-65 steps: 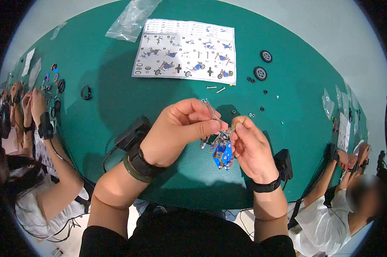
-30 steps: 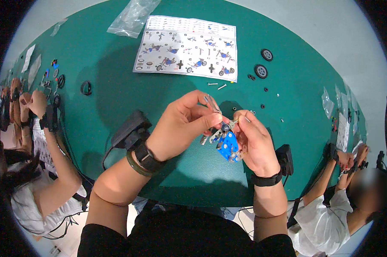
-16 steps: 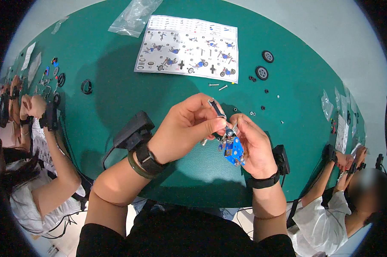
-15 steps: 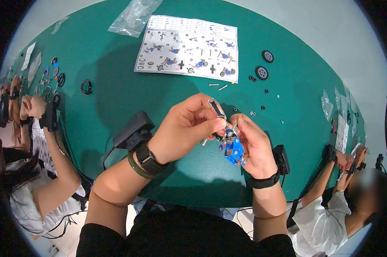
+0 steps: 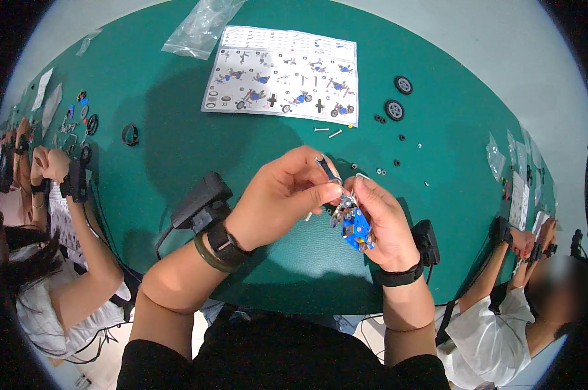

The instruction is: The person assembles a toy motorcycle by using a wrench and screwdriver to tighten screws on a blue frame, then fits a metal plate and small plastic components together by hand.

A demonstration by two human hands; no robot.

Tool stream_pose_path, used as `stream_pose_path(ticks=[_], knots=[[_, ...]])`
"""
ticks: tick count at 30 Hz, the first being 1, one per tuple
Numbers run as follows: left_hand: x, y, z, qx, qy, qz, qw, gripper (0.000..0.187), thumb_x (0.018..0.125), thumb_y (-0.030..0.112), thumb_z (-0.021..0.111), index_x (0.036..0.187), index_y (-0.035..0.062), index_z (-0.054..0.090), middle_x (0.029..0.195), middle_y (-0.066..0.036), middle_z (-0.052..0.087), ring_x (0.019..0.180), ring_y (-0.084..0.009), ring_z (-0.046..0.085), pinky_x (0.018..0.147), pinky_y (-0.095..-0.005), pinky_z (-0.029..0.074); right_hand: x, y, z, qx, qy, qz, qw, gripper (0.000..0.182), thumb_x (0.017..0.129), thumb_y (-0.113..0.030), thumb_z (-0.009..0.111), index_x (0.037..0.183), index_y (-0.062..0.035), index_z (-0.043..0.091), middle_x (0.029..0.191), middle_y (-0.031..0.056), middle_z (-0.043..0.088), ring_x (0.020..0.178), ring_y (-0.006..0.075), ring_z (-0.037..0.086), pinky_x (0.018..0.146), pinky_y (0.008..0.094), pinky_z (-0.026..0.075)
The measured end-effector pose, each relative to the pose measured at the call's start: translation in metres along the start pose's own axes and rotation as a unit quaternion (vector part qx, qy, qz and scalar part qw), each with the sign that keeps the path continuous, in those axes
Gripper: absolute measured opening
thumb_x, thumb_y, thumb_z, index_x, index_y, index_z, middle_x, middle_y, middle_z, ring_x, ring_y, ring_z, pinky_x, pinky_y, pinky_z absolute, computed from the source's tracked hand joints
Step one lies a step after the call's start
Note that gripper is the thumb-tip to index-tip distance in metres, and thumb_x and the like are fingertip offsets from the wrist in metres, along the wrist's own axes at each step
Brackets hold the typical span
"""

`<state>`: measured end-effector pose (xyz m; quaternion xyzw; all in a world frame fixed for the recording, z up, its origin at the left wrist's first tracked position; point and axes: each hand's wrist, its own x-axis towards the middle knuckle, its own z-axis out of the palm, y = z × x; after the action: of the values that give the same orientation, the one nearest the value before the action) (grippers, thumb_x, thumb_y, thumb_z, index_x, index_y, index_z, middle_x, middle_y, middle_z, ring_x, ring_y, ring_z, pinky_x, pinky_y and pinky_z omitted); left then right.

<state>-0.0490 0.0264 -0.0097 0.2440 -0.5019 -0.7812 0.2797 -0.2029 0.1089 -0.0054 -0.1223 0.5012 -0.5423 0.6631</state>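
A small dark wrench [image 5: 327, 170] is pinched between the thumb and fingers of my left hand [image 5: 292, 188], its lower end at the top of a blue and metal assembly [image 5: 357, 229]. My right hand [image 5: 388, 227] is closed around the right side of that assembly, and a bent silver piece shows by its thumb. The blue part hangs below the fingertips, with screws and nuts on it. Some of its upper end is hidden by my fingers.
A printed instruction sheet [image 5: 281, 75] lies on the green table [image 5: 242, 140], a plastic bag [image 5: 199, 29] beside it. Two wheels [image 5: 394, 110], screws [image 5: 335, 134], nuts and a black ring [image 5: 130, 134] lie around. People work at left and right.
The bent silver piece by my right thumb now stands out more. My right fingers and the blue assembly have shifted slightly; the wrench has tilted a little.
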Motion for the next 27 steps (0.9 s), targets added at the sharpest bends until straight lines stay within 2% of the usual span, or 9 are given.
stream_pose_path(ticks=[3,6,9,12,19,21,24,27], knots=[[-0.0005,0.0013,0.0,-0.008,-0.006,-0.014,1.0,0.014,0.084,0.006,0.06,0.093,0.0056,0.051,0.076,0.002,0.057,0.069,-0.0032,0.052,0.056,-0.0174,0.041,-0.0001,-0.0012,0.0005,-0.003,0.013,0.0,1.0,0.02,0.09,-0.029,0.054,0.082,-0.011,0.052,0.066,-0.0062,0.047,0.054,0.0009,0.043,0.046,0.0171,0.033],[0.0004,-0.0022,0.001,-0.024,-0.003,0.014,1.0,0.014,0.083,0.005,0.06,0.093,0.0056,0.051,0.076,0.002,0.057,0.069,-0.0033,0.053,0.057,-0.0178,0.041,0.0016,-0.0002,-0.0017,0.0,0.011,-0.013,1.0,0.016,0.089,-0.026,0.056,0.086,-0.01,0.052,0.067,-0.0059,0.048,0.053,0.001,0.043,0.045,0.0172,0.033],[0.0004,-0.0015,-0.002,-0.021,-0.021,0.013,0.999,0.012,0.086,0.004,0.057,0.095,0.0052,0.049,0.087,-0.007,0.063,0.076,-0.0087,0.058,0.064,-0.0223,0.048,0.0035,0.0012,-0.002,-0.001,0.019,-0.032,0.999,0.016,0.088,-0.022,0.058,0.094,-0.0093,0.05,0.066,-0.0048,0.049,0.052,0.0012,0.043,0.044,0.0174,0.032],[-0.0004,0.0012,-0.0005,-0.01,-0.001,-0.008,1.0,0.012,0.084,0.004,0.06,0.092,0.0052,0.051,0.078,0.0,0.058,0.071,-0.0032,0.053,0.057,-0.0173,0.042,0.0012,-0.0017,-0.0002,-0.002,0.032,-0.038,0.999,0.024,0.087,-0.019,0.059,0.104,-0.0072,0.047,0.066,-0.003,0.051,0.052,0.0018,0.044,0.044,0.0174,0.033],[-0.0002,0.0017,0.0001,-0.012,-0.006,-0.011,1.0,0.008,0.085,0.007,0.058,0.09,0.0055,0.052,0.081,-0.001,0.06,0.073,-0.0042,0.055,0.058,-0.0179,0.043,0.0013,-0.0028,0.0056,-0.03,0.049,-0.082,0.995,0.038,0.086,-0.016,0.06,0.117,-0.0028,0.043,0.069,-0.0001,0.054,0.056,0.0033,0.048,0.049,0.0169,0.037],[0.0004,-0.0008,0.0,-0.017,-0.007,0.004,1.0,0.008,0.086,0.008,0.058,0.09,0.0056,0.052,0.082,-0.001,0.06,0.073,-0.0045,0.055,0.059,-0.0185,0.044,0.002,-0.0022,0.0037,-0.041,0.039,-0.082,0.995,0.037,0.087,-0.016,0.059,0.117,-0.0028,0.043,0.071,0.0005,0.055,0.058,0.0033,0.049,0.05,0.0166,0.038],[-0.0003,0.002,-0.0011,0.018,-0.005,-0.016,1.0,0.011,0.086,0.007,0.057,0.094,0.0066,0.05,0.089,-0.009,0.064,0.079,-0.0099,0.059,0.063,-0.021,0.049,0.0027,0.0007,-0.0003,-0.023,0.031,-0.08,0.996,0.029,0.088,-0.016,0.058,0.111,-0.0025,0.049,0.073,0.0,0.057,0.061,0.003,0.049,0.052,0.0166,0.039],[0.0003,-0.0002,-0.0013,0.013,-0.003,-0.009,1.0,0.012,0.086,0.009,0.058,0.094,0.0068,0.05,0.089,-0.009,0.064,0.079,-0.0101,0.059,0.064,-0.0214,0.049,0.0048,0.0028,-0.0021,-0.029,0.034,-0.089,0.995,0.017,0.088,-0.015,0.056,0.1,-0.003,0.055,0.073,-0.0018,0.057,0.061,0.0026,0.049,0.053,0.0173,0.039]])
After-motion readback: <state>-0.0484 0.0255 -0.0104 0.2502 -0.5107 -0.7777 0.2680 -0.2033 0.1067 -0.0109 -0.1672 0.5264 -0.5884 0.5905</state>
